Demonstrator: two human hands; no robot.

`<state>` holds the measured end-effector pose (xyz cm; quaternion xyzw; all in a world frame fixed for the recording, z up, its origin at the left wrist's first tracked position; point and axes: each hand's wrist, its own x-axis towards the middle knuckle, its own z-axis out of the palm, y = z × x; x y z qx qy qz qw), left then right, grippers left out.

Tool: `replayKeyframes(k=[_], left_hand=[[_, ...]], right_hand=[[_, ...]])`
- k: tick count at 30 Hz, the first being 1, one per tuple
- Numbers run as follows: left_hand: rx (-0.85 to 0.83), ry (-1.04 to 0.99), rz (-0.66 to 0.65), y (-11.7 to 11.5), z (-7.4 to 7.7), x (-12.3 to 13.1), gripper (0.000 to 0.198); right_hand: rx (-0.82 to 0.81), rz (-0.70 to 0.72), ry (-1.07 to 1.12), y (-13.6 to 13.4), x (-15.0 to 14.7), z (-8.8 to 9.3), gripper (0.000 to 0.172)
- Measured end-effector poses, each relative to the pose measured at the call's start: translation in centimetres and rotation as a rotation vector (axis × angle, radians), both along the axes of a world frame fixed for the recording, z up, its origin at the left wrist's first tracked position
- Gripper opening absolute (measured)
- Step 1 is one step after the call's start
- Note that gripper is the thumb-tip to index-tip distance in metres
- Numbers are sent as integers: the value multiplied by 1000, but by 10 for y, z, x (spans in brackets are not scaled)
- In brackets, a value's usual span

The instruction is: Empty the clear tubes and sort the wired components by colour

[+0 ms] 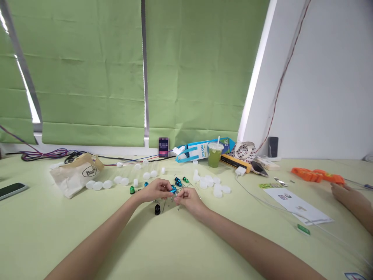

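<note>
My left hand [159,189] pinches a small shiny blue metal part [173,189] above the table. Close beside it, my right hand [187,198] has thumb and finger closed on a thin silver rod-like piece [176,194] that meets the blue part. Whether the two are joined is too small to tell. Around my hands lie a black knob-like part [157,209], a green one [132,189], a blue one [178,181] and a smaller green one [185,179]. Thin metal pins and tiny bits lie beneath my hands, partly hidden.
White round caps [218,190] and clear tubes spread behind my hands. A cloth bag [72,177] stands left, a phone [13,190] farther left. At the back is a green drink cup [215,155]. On the right, another person's hand [348,196] is near an orange object [317,175]; a white cable crosses the table.
</note>
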<state>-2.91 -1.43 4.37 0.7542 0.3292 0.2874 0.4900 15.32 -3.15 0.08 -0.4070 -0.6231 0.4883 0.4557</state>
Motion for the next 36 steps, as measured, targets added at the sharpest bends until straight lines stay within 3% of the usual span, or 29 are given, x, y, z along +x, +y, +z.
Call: replayKeyframes(k=[10,21,36], left_hand=[[26,38,13,-1,0,0,26],[137,95,94,2,-2,1,29],[244,205,83,0,2,0,29]], right_hand=[[-18,-36,-67,4,0,0,23],[-98,136,-20,3,5,7,31],[-131,68,-110,2,4,6,26]])
